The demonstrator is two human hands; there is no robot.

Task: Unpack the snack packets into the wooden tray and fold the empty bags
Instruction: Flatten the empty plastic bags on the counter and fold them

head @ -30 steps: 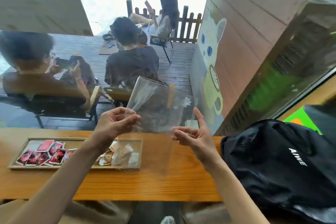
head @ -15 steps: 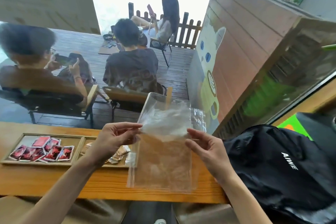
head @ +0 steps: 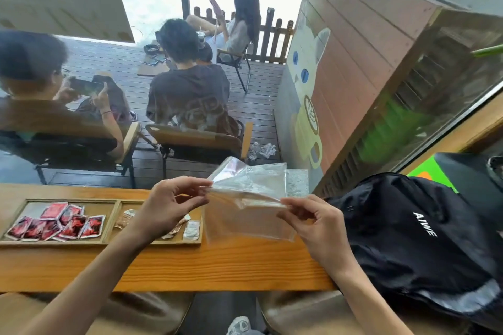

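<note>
Both hands pinch the empty clear plastic bag point(head: 246, 200) along a fold above the wooden counter point(head: 190, 266): left hand point(head: 170, 207), right hand point(head: 313, 221). The two-compartment wooden tray point(head: 111, 241), near the counter's far edge, holds red packets point(head: 55, 221).

The clear, empty plastic bag point(head: 246, 198), held upright and open a second earlier, was folded over along a crosswise crease. Its upper half was tipped away and its lower half lowered onto the wooden counter point(head: 190, 266). The crease's ends were pinched by the left hand point(head: 170, 205) and right hand point(head: 317, 221), brought lower.
</note>
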